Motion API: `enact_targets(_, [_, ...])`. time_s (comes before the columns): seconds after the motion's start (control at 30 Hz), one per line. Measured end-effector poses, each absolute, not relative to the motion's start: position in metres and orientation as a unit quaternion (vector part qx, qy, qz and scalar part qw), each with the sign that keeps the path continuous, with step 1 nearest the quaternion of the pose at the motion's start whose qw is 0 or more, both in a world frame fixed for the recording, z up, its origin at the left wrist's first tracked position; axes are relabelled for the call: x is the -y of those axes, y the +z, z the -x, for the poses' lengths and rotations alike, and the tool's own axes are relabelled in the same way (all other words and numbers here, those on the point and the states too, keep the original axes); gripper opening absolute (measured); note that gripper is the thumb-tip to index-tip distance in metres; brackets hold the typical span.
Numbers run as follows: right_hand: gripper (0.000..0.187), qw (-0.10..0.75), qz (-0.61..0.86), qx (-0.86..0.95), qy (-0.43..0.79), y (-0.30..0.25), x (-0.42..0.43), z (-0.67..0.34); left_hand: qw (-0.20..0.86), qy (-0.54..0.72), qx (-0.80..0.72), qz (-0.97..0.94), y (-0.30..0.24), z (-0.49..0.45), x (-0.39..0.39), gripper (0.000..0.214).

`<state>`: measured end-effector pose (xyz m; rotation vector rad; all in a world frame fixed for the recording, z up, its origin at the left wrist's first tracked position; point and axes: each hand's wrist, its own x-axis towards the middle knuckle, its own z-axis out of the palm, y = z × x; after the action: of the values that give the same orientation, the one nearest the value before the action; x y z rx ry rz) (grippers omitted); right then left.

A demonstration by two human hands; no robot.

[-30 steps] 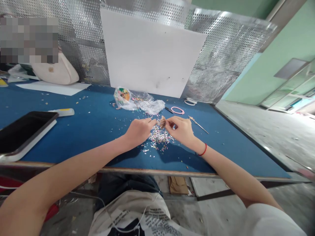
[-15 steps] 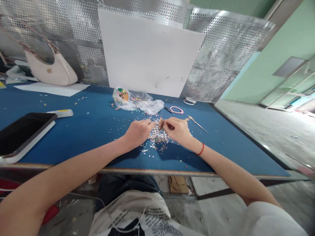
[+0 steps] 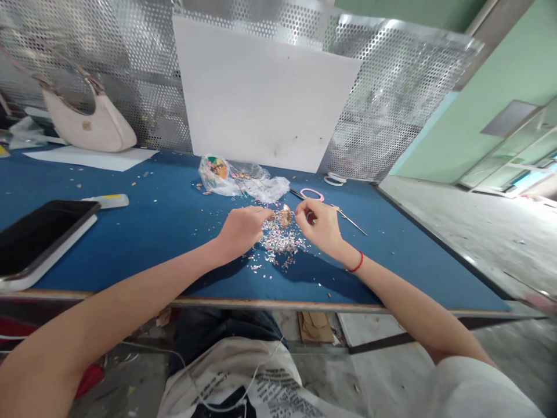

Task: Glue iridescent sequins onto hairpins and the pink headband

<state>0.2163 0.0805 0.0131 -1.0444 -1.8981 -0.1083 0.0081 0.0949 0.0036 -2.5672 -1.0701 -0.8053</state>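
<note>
My left hand point(image 3: 244, 229) is closed, its thumb and forefinger pinching the edge of a small gold ornament point(image 3: 285, 216) with a textured face. Just right of the ornament, a small gap away, my right hand point(image 3: 321, 227) is curled with thumb and fingertips pressed together; anything between them is too small to make out. Below both hands spreads a loose pile of tiny shiny sequins point(image 3: 281, 242) on the blue tabletop point(image 3: 165, 232). Behind my right hand lies a gold hair stick point(image 3: 351, 220), partly hidden by it.
Past the sequins sit a clear plastic bag point(image 3: 261, 184) with bright bits in it and pink-handled scissors point(image 3: 312, 194). On the left are a tablet-like black device point(image 3: 43, 235), a glue tube point(image 3: 111, 201) and a pale handbag point(image 3: 93, 122). A white board point(image 3: 270, 93) leans at the back.
My right hand has drawn back slightly to the right, off the gold ornament. The ornament's face now shows more fully, while my left hand has barely moved.
</note>
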Motion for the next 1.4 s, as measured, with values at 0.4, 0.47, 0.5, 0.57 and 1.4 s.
enact_targets(0.4, [0.036, 0.413, 0.427, 0.769, 0.235, 0.018, -0.079, -0.215, 0.169, -0.266, 0.35, 0.882, 0.011, -0.008, -0.092, 0.033])
enact_targets(0.47, [0.023, 0.42, 0.398, 0.767, 0.278, 0.018, -0.078, -0.214, 0.174, -0.258, 0.353, 0.883, 0.012, -0.008, -0.091, 0.033])
enact_targets(0.5, [0.018, 0.424, 0.387, 0.764, 0.294, 0.018, -0.078, -0.214, 0.176, -0.253, 0.355, 0.883, 0.013, -0.008, -0.09, 0.033])
enact_targets(0.57, [0.013, 0.431, 0.381, 0.762, 0.296, 0.019, -0.079, -0.214, 0.182, -0.24, 0.359, 0.883, 0.014, -0.008, -0.089, 0.032])
enact_targets(1.4, [0.016, 0.516, 0.403, 0.584, 0.479, 0.013, -0.075, -0.203, 0.252, -0.243, 0.346, 0.871, 0.014, -0.01, -0.075, 0.027])
